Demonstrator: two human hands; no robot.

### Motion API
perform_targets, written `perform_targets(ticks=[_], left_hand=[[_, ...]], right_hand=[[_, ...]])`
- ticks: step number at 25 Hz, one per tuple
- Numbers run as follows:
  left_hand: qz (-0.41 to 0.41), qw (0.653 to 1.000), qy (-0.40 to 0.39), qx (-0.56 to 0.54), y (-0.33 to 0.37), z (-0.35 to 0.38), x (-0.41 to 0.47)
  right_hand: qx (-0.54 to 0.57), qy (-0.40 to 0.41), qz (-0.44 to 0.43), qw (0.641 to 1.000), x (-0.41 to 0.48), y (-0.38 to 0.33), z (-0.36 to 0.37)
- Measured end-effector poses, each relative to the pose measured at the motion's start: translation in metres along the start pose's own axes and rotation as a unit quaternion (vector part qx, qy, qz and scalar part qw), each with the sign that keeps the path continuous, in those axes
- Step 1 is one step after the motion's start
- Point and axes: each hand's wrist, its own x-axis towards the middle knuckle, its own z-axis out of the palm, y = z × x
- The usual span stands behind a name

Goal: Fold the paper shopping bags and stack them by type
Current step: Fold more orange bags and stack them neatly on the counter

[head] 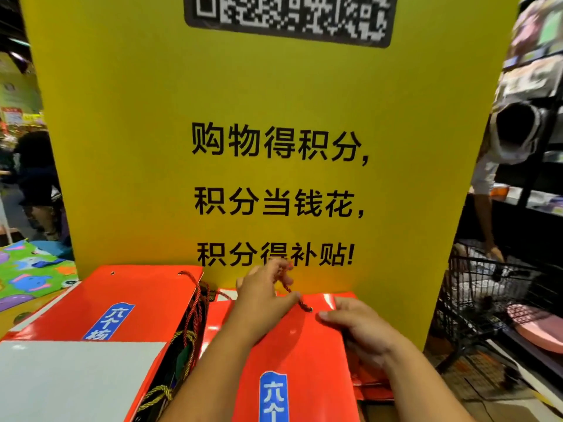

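One tall yellow signboard [274,86] with black printed lettering fills the view and stands behind everything else. Below it on the left lies a stack of glossy red paper bags with blue labels [137,296], already flattened. At its open side a tangle of cord handles [195,318] shows, red ones and gold-and-dark ones, which suggests more than one type in that pile. A plain pale grey card sheet [76,376] covers its near corner.

The glossy red paper shopping bag with a blue label [298,348] being worked on lies flat in the middle, just beside the stack; the desk under it is hidden. Nothing shows inside it. The paper looks light, stiff along its creases and slick on its face, so I judge it will slide unless pinned. It is best held at the top edge near the eyelets, not pulled by the cord alone.

At the right a black wire shopping trolley [487,287] holds pale bundled goods too blurred to name.

The right hand [362,330] lies on the bag with fingers stretched flat, its grip holding nothing. The left hand [262,296] has its grip pinched on the twisted red cord handle [304,304], drawn up from its eyelet.
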Motion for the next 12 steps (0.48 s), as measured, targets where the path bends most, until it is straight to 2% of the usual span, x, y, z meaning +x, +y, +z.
perform_targets(ticks=[2, 4, 6, 7, 9, 10, 11, 12], left_hand=[[-0.025, 0.991, 0.074, 0.110, 0.016, -0.012, 0.001], [-0.019, 0.975, 0.165, 0.150, 0.033, -0.029, -0.002], [0.019, 0.975, 0.170, 0.143, 0.052, -0.045, -0.008], [0.032, 0.986, 0.133, 0.099, 0.064, -0.054, -0.012], [-0.003, 0.998, 0.017, -0.064, 0.094, -0.069, -0.020], [-0.028, 0.981, -0.041, -0.187, 0.108, -0.074, -0.025], [-0.045, 0.940, -0.104, -0.321, 0.117, -0.078, -0.027], [-0.049, 0.877, -0.167, -0.448, 0.124, -0.081, -0.029]], right_hand=[[0.063, 0.061, -0.013, 0.996, -0.008, -0.014, 0.001], [0.151, 0.090, -0.018, 0.984, -0.022, -0.042, 0.005], [0.174, 0.095, -0.046, 0.979, -0.039, -0.075, 0.015], [0.171, 0.086, -0.070, 0.979, -0.048, -0.092, 0.022], [0.123, 0.044, -0.129, 0.983, -0.068, -0.122, 0.040], [0.092, 0.025, -0.159, 0.983, -0.073, -0.132, 0.049], [0.051, 0.007, -0.190, 0.980, -0.077, -0.138, 0.060], [-0.012, -0.003, -0.221, 0.975, -0.076, -0.140, 0.066]])
